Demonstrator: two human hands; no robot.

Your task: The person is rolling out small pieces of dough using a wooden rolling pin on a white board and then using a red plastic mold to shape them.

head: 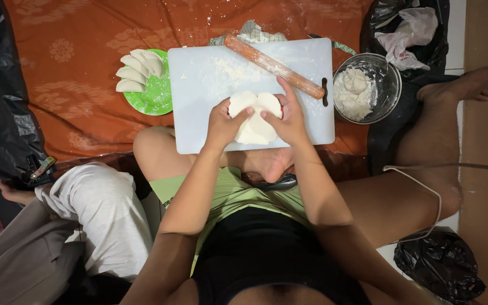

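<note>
Both hands, left hand (221,125) & right hand (289,120), were curled shut round a flat white dough round (255,116), held just above the white cutting board (199,113) on an orange floor cloth (74,85). Dough lay roughly flat, no clear long axis. Rolling pin (275,66) lay diagonal across the board's far side; flour bowl (366,87) right of board, green plate (156,93) w/ folded dumplings (136,70) left of it.

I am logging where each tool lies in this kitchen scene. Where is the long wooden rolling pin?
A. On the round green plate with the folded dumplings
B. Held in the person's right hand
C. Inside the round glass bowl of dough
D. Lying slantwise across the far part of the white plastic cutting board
D: the long wooden rolling pin lies slantwise on the far part of the white plastic cutting board, while both hands hold a flat round dough sheet.
</note>
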